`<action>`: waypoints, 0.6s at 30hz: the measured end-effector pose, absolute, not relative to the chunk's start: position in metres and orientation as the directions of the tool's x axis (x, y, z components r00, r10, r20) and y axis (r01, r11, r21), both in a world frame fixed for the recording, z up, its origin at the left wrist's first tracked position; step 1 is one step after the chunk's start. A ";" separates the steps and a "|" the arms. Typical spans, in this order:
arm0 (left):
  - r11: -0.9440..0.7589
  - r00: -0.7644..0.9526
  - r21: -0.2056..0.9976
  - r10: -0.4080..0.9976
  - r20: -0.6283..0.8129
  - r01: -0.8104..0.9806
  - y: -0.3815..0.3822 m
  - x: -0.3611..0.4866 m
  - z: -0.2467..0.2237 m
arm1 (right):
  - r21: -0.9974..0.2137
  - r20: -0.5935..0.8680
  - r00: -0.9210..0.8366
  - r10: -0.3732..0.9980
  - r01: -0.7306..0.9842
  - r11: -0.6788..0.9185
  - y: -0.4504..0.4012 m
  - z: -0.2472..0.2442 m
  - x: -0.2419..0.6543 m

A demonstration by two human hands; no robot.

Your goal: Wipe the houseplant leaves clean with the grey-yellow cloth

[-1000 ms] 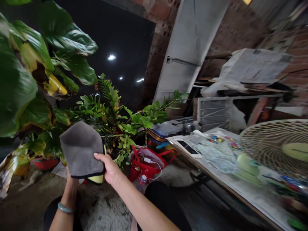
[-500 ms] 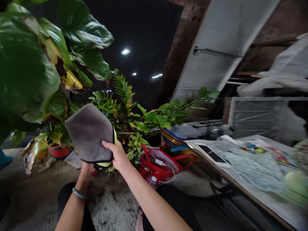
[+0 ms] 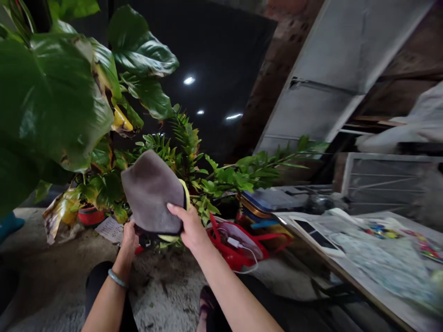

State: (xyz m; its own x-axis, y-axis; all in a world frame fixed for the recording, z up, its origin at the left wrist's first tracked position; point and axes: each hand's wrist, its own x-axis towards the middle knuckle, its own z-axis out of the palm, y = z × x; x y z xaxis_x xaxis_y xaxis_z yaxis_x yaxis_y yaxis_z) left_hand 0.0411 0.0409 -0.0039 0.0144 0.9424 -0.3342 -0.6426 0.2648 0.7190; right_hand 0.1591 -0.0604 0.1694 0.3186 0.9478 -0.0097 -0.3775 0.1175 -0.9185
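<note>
A folded grey cloth [image 3: 152,191] with a black edge and a yellow-green underside hangs in front of the plants. My right hand [image 3: 190,226] grips its right edge, thumb on top and fingers beneath. At the cloth's lower left corner is my left hand [image 3: 130,237], its fingers closed and partly hidden by the cloth; a bracelet [image 3: 117,279] circles that wrist. Large green leaves [image 3: 58,97], one with a yellow, browned part, stand at the left. Smaller leafy stems [image 3: 187,143] rise behind the cloth.
A red bag [image 3: 238,249] with a white cable sits right of my right hand. Further right, a table [image 3: 367,286] holds a white phone [image 3: 318,236], a pale cloth [image 3: 377,263] and colourful items. A red pot [image 3: 90,216] and printed paper [image 3: 110,229] are at the left.
The view has shifted, so most things appear further right and slightly lower. My left hand shows more beside the cloth's lower left corner. My right hand still holds the cloth.
</note>
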 end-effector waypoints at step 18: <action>0.282 0.077 0.707 0.948 -0.308 -0.648 0.036 0.029 0.004 | -0.804 -0.227 0.475 0.850 -0.583 0.111 -0.049 0.141 0.190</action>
